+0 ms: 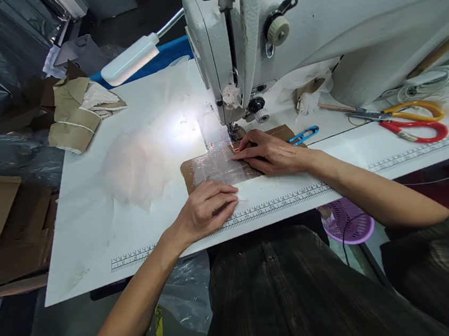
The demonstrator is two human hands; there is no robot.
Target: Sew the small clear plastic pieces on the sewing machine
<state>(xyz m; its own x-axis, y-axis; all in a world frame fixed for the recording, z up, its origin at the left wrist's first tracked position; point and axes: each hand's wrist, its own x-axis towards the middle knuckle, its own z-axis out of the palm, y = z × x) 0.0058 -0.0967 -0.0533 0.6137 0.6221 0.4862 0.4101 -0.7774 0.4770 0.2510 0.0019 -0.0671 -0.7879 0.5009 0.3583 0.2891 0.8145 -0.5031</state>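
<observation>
Resting just past the left hand (208, 208), the clear sheet (219, 164) lies left of the right hand (273, 155); whether either hand pinches it, I cannot tell.

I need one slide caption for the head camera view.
Left hand and right hand at a translucent sheet in front of a sewing machine.

The bench (88, 225) is white, with black ruler markings (284, 203) along its front edge. The translucent sheet (220, 164) is whitish with pale lines, the board (187, 173) beneath brown. The snips (305, 135) are blue; the scissors (387, 116) show orange and red loops. Near the back left corner, the bundle (77, 119) is tan and white.
</observation>
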